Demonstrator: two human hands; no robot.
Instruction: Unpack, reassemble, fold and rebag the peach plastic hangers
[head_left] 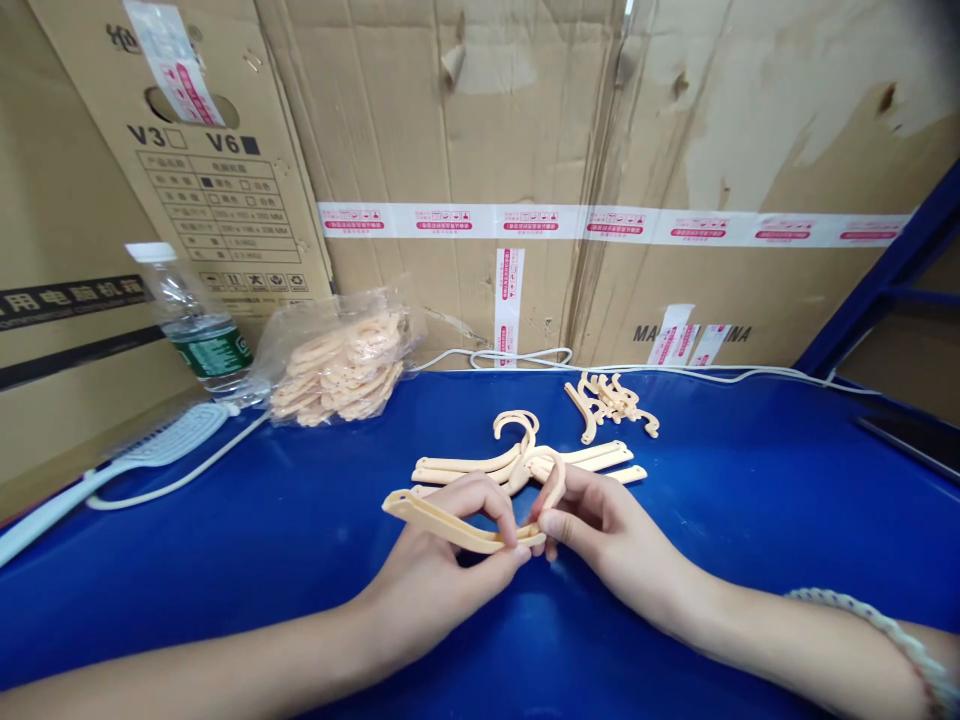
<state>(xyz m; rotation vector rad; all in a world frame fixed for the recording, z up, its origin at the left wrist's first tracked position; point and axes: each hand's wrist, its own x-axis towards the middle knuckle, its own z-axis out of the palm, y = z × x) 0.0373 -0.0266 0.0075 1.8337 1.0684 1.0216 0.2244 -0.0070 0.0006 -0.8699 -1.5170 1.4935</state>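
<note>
Between my two hands, above the near part of the blue table, are pale peach plastic hanger parts. My left hand (450, 550) is closed on a hanger arm (457, 530) that points out to the left. In my right hand (600, 515) the fingers pinch a curved hanger hook (556, 482) at its lower end. The hook's base meets the inner end of the arm at my fingertips; whether they are joined I cannot tell. Just behind my hands lie stacked hangers (465, 468) with hooks and arms, partly hidden by my fingers.
Loose hooks (611, 400) lie in a small pile at the back right. A clear bag of hanger arms (337, 370), a water bottle (202, 330) and a light blue hairbrush (161, 440) are on the left. A white cable (675, 371) runs along the back, before cardboard boxes (450, 120).
</note>
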